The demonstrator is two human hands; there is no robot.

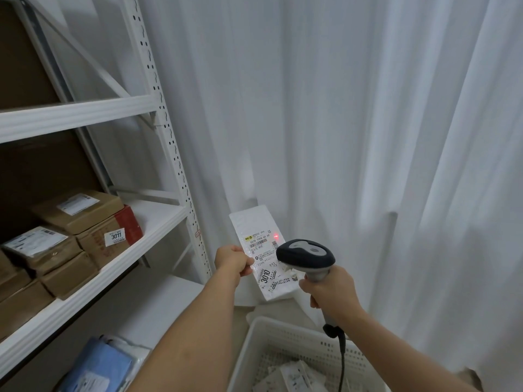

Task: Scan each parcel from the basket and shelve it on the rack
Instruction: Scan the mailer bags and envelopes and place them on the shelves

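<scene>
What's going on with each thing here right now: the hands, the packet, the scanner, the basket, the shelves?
Left hand: pinches the white parcel's edge.
White parcel: held up, label facing the scanner, red dot on it.
Right hand: grips the scanner handle.
Barcode scanner: aimed at the label, light on.
Basket: holds more parcels.
Rack: middle shelf stacked with brown boxes.

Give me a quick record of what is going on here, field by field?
left hand: left hand holds a flat white parcel by its edge
right hand: right hand grips a scanner aimed at the parcel
scan light: red dot on the parcel's label
basket: white basket below, more parcels inside
rack: white rack at left, cardboard boxes on one shelf
box tag: 3011
</scene>
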